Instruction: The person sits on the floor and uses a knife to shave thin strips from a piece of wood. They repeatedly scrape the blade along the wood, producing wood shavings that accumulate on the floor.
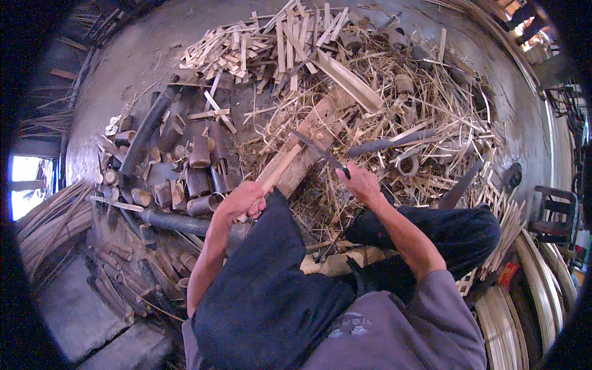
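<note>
My left hand (245,200) is closed round the near end of a pale split bamboo strip (282,168), which slants away from me along a wooden board (311,139). In my right hand (361,183) is the dark handle of a knife (322,152). Its blade points away to the left and crosses the strip near its far end; whether the edge touches it is hard to tell. Past the board's far end lies a broad split bamboo piece (350,81). The board runs out from beside my left knee, with shavings around it.
A heap of cut strips (246,46) lies at the back. Curly shavings (425,111) spread to the right, with a saw (461,185) among them. Short bamboo sections (198,151) and a long dark bamboo pole (148,129) lie left. Long slats (536,277) stand at my right.
</note>
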Motion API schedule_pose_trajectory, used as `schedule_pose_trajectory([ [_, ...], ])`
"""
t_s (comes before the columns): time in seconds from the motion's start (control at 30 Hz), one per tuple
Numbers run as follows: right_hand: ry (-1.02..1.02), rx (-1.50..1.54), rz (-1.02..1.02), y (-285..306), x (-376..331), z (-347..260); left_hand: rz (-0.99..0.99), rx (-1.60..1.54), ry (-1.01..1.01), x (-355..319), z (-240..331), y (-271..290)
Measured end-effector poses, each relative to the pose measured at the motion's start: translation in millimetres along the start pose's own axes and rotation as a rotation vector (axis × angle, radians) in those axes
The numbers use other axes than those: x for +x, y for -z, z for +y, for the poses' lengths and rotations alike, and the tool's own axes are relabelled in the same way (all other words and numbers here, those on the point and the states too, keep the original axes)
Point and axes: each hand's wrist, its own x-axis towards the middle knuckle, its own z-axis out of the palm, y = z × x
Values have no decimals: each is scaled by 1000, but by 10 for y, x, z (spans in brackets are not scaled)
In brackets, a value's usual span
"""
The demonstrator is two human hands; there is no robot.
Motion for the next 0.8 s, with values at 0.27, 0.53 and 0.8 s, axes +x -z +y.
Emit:
schedule_pose_trajectory([
  [0.27, -29, 26, -69, 91, -44, 111, 150, 220, -37, -151, 119, -120],
  [0.53, 97, 195, -61, 101, -299, -122, 25, 166, -41, -341, 145, -26],
  [0.8, -143, 373, 247, 323, 404, 141, -42, 206, -205, -825, 73, 36],
])
